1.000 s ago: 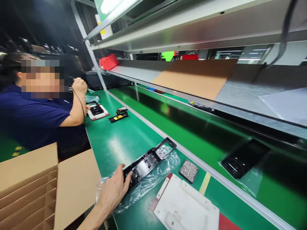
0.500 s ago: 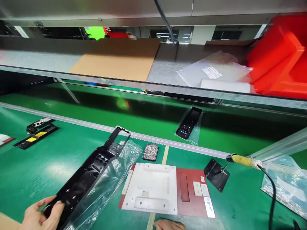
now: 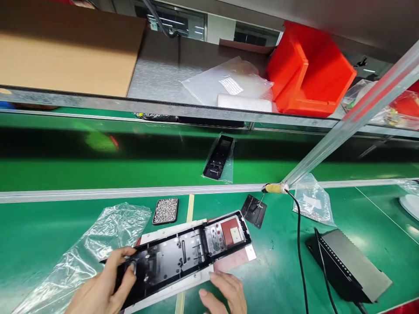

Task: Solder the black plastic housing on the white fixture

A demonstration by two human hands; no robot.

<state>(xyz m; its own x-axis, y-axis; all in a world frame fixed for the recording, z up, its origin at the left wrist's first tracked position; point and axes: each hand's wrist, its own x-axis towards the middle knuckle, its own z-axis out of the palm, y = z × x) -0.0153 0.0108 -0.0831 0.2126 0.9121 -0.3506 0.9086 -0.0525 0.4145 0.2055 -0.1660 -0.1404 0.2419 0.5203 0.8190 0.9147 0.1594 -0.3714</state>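
My left hand [image 3: 108, 281] grips the near end of a long black plastic housing [image 3: 173, 250], thumb on one side and fingers on the other. The housing lies tilted over a white fixture block [image 3: 170, 290] on a dark red board [image 3: 229, 260] and hides most of both; whether it touches the block I cannot tell. At the housing's lower edge my right hand [image 3: 225, 292] is open, thumb and fingers apart, holding nothing. A crumpled clear plastic bag [image 3: 108, 235] lies to the left.
A tray of small metal parts [image 3: 166, 211] sits behind the housing. A yellow-handled corded tool [image 3: 275, 188] is beside a small black plate [image 3: 254, 211]. A bagged black part [image 3: 218, 159] lies behind the metal rail. At right are a dark box-shaped device [image 3: 348, 266] and a red bin [image 3: 310, 74] above.
My left hand has carried the housing rightward out of the clear bag and over the white block. My right hand has come further into view. The view has turned right.
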